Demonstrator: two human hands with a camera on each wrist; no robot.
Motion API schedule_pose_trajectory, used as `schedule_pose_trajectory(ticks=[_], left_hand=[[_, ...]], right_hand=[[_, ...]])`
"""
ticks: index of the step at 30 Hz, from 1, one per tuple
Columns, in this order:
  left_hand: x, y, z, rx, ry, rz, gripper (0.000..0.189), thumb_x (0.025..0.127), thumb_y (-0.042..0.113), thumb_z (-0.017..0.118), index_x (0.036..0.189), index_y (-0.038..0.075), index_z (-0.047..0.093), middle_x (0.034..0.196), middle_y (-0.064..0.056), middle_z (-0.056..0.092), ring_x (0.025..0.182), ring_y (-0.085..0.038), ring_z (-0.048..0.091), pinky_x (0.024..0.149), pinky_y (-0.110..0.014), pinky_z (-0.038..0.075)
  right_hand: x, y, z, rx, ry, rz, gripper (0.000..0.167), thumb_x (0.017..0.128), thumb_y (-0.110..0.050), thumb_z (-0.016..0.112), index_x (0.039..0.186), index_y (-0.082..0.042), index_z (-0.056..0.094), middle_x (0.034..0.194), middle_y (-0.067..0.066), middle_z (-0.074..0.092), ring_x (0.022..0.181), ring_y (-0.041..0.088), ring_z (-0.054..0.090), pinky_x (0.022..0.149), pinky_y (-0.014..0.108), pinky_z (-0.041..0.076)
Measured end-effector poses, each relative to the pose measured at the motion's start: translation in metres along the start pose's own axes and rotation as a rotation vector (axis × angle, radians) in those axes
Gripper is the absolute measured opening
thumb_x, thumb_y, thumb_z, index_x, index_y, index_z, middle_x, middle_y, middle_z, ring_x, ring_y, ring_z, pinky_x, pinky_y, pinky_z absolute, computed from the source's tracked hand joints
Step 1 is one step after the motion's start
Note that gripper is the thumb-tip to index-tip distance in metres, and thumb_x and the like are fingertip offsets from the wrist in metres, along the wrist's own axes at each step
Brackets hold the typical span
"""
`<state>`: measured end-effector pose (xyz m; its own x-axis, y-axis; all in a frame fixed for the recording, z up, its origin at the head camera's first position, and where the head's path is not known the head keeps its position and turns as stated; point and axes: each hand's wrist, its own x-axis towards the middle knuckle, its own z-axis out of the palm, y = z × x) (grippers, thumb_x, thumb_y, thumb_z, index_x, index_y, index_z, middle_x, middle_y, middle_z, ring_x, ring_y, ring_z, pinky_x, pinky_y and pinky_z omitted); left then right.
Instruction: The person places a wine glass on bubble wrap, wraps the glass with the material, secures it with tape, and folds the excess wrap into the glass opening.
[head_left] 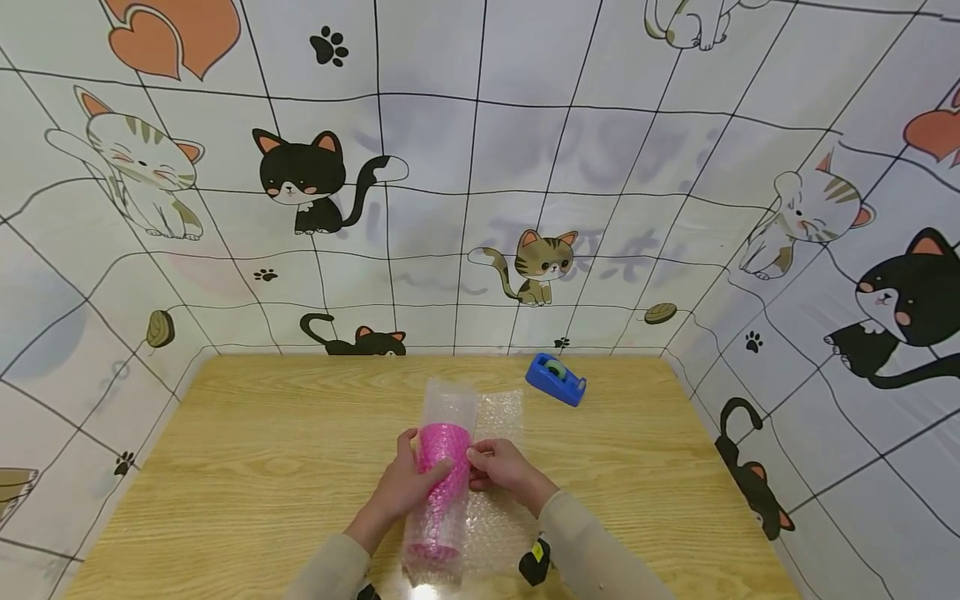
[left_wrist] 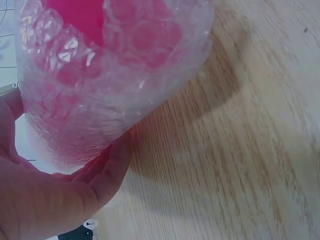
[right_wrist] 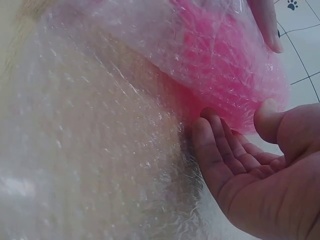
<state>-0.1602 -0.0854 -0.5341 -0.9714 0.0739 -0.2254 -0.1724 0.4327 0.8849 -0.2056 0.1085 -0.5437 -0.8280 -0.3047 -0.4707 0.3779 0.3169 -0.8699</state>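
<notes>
A pink cylinder lies rolled in clear bubble wrap on the wooden table, its length pointing away from me. My left hand grips the roll from the left, thumb over the top and fingers along the far side. In the left wrist view that hand cups the wrapped end. On the other side, my right hand touches the roll. Its slightly bent fingers rest low against the wrapped side in the right wrist view, with the thumb apart from them. A loose flap of wrap spreads flat on the right.
A blue tape dispenser stands near the table's back edge, right of the roll. Cloth printed with cats hangs behind and at both sides of the table. A small black device is at the right sleeve.
</notes>
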Motion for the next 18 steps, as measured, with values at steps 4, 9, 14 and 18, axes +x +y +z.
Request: schedule_pose_trajectory(ticks=[4, 9, 14, 18], left_hand=[[-0.0011, 0.0020, 0.0008, 0.012, 0.006, -0.008, 0.095, 0.087, 0.049, 0.067, 0.149, -0.003, 0.015, 0.138, -0.040, 0.044, 0.128, -0.051, 0.047, 0.102, -0.061, 0.043], [-0.0001, 0.0015, 0.0021, 0.038, 0.013, 0.005, 0.096, 0.087, 0.050, 0.066, 0.149, -0.004, 0.016, 0.139, -0.038, 0.044, 0.127, -0.050, 0.048, 0.102, -0.061, 0.043], [0.0005, 0.0006, 0.0024, 0.056, 0.014, 0.011, 0.096, 0.087, 0.050, 0.067, 0.148, -0.005, 0.017, 0.138, -0.038, 0.045, 0.126, -0.050, 0.049, 0.101, -0.061, 0.044], [0.0012, 0.0002, 0.0022, 0.052, 0.003, 0.015, 0.096, 0.088, 0.049, 0.066, 0.148, -0.006, 0.016, 0.137, -0.039, 0.045, 0.126, -0.051, 0.049, 0.100, -0.061, 0.044]], right_hand=[[0.0003, 0.0008, -0.0013, -0.006, -0.007, 0.012, 0.042, 0.101, -0.025, 0.054, 0.129, 0.006, 0.053, 0.099, 0.012, 0.071, 0.084, 0.015, 0.068, 0.082, 0.037, 0.060], [-0.0005, 0.0003, -0.0038, -0.014, -0.031, 0.021, 0.039, 0.101, -0.025, 0.053, 0.128, 0.004, 0.054, 0.099, 0.011, 0.071, 0.085, 0.016, 0.068, 0.084, 0.037, 0.059], [-0.0018, -0.0029, -0.0064, -0.027, -0.067, -0.003, 0.037, 0.102, -0.021, 0.050, 0.128, 0.006, 0.055, 0.099, 0.012, 0.072, 0.085, 0.016, 0.069, 0.085, 0.038, 0.059], [-0.0009, -0.0065, -0.0092, -0.113, -0.079, -0.027, 0.036, 0.101, -0.022, 0.052, 0.126, 0.004, 0.059, 0.099, 0.010, 0.072, 0.089, 0.018, 0.069, 0.088, 0.039, 0.058]])
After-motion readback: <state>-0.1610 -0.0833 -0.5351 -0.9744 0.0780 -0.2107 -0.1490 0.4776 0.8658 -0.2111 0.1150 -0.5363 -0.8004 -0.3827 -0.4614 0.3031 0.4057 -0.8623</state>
